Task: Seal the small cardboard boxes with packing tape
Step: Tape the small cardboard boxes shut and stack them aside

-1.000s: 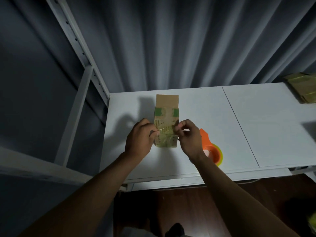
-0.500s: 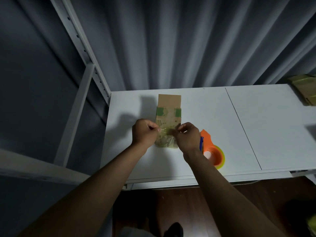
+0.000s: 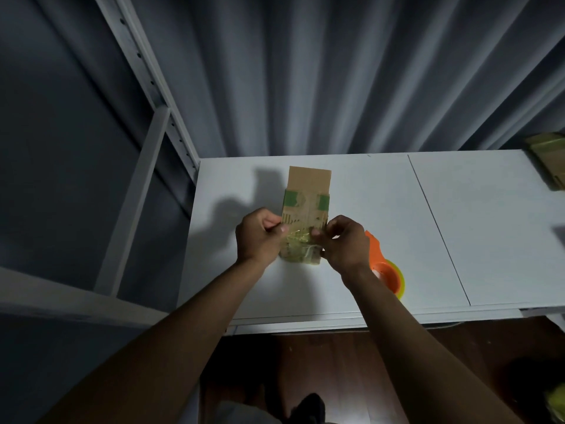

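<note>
counter (image 3: 351, 289): white, two panels meeting at a thin seam
curtain (image 3: 321, 75): grey, pleated, hanging behind the counter's far edge
rack (image 3: 143, 117): white metal upright with holes, left of the counter, touching its far left corner
floor (image 3: 336, 362): dark wood, below the counter's near edge

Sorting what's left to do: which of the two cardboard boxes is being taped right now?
The box at the table's left, between both hands; the other box sits untouched at the far right edge.
</note>
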